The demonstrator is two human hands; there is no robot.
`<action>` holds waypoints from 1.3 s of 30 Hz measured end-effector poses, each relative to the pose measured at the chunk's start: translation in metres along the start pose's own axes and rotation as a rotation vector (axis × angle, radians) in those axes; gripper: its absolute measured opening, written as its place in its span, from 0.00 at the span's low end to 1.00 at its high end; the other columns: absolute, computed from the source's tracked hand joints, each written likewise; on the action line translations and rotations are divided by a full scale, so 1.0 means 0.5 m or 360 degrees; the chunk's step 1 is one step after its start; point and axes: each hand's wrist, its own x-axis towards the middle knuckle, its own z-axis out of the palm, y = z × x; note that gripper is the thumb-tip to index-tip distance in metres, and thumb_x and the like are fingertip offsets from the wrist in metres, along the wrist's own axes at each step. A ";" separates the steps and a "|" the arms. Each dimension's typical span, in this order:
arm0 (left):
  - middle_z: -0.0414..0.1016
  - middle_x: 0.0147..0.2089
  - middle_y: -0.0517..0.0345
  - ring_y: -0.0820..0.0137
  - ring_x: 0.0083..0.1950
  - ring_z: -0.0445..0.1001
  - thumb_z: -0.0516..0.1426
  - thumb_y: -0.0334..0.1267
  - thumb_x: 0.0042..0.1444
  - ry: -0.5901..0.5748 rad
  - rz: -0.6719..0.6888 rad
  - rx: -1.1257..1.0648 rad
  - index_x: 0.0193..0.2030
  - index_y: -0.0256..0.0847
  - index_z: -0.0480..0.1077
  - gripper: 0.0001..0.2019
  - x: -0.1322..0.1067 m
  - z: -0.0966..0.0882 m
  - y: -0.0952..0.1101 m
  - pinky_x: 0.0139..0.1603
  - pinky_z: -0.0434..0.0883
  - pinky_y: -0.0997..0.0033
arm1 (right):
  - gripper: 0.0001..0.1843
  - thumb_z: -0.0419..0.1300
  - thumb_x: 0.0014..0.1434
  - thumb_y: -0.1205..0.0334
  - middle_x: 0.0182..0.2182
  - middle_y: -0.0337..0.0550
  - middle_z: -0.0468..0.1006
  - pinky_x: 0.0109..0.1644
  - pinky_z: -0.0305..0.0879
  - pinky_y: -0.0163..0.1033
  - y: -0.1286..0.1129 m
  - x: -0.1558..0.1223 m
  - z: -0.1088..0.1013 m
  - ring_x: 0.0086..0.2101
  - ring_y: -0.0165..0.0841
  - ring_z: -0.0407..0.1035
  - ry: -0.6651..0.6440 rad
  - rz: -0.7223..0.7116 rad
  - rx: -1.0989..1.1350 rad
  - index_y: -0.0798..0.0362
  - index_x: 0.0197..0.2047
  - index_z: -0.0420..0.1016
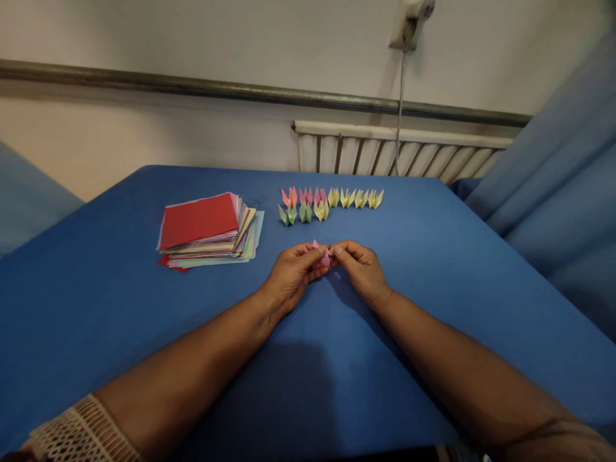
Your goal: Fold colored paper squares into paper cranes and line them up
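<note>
Between my two hands, above the middle of the table, is a small pink folded paper point(321, 261) with pointed tips. My left hand point(294, 269) is closed around its left side, thumb on top and fingers beneath. My right hand point(359, 264) pinches at its right edge with thumb and index finger. The fingers cover much of the piece, so its full shape is hidden. Just beyond my hands stand folded paper cranes in two rows: yellow cranes point(360, 199), pink cranes point(312, 196), an orange-red crane point(289, 197) and green cranes point(305, 212).
A thick, uneven stack of coloured paper point(202, 221), red on top, lies left of the cranes on the blue-covered table point(120, 308). Behind the table are a radiator point(366, 151), a metal pipe point(240, 91) and a socket with a hanging cord point(409, 25). Blue curtains point(553, 160) hang at right.
</note>
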 end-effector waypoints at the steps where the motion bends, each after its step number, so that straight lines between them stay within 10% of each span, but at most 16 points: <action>1: 0.74 0.30 0.60 0.77 0.32 0.71 0.67 0.40 0.46 -0.0001 -0.0006 0.0004 0.32 0.35 0.74 0.11 0.000 0.000 0.000 0.40 0.68 0.73 | 0.15 0.57 0.58 0.50 0.26 0.38 0.74 0.38 0.65 0.37 -0.001 0.000 0.000 0.29 0.30 0.68 -0.0013 0.0009 0.0002 0.52 0.30 0.76; 39: 0.74 0.33 0.60 0.78 0.34 0.72 0.68 0.38 0.45 -0.0049 0.0046 0.0001 0.32 0.36 0.75 0.10 0.006 -0.006 -0.003 0.41 0.69 0.76 | 0.07 0.63 0.53 0.56 0.31 0.39 0.76 0.41 0.70 0.40 0.037 0.006 0.006 0.32 0.31 0.71 0.0013 -0.0067 -0.0051 0.50 0.32 0.72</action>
